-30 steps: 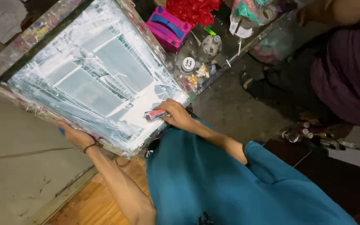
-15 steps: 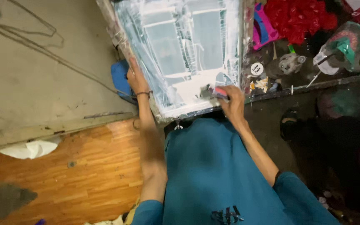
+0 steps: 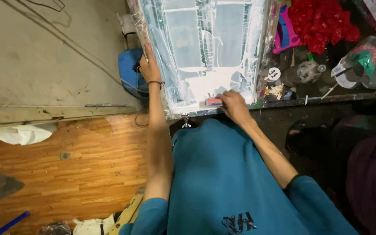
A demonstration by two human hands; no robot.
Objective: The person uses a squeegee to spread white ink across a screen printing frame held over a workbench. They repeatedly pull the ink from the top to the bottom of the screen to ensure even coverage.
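- Our right hand (image 3: 233,105) is clamped around a small red-handled tool (image 3: 214,102), most likely a scraper, fingers curled over it and pressing it onto the mesh near the bottom edge of the screen-printing frame (image 3: 262,56).
- We see the tool lying in a patch of thick white ink (image 3: 214,82) that pools across the lower part of the mesh, with white streaks running up past two pale rectangular panels.
- Our left hand (image 3: 149,68) grips the left rail of the frame, fingers closed over its edge, a dark band round the wrist.
- Just beside that hand, below the frame, sits a blue bag-like object (image 3: 129,76), partly hidden by the arm.
- The frame rests tilted over a dark, paint-stained workbench (image 3: 327,96) at our right.
- On the bench we find a round white lid (image 3: 274,74) just beside the frame, a grimy grey bottle (image 3: 303,72) near it, a pink and blue object (image 3: 286,35), and a heap of crumpled red plastic (image 3: 323,21) farther back.
- At the far right stands a plastic-wrapped container (image 3: 368,61) with green and pink smears.
- Under our teal sleeves is a wooden floor (image 3: 66,174), with a crumpled white cloth (image 3: 20,133) lying at its upper left.
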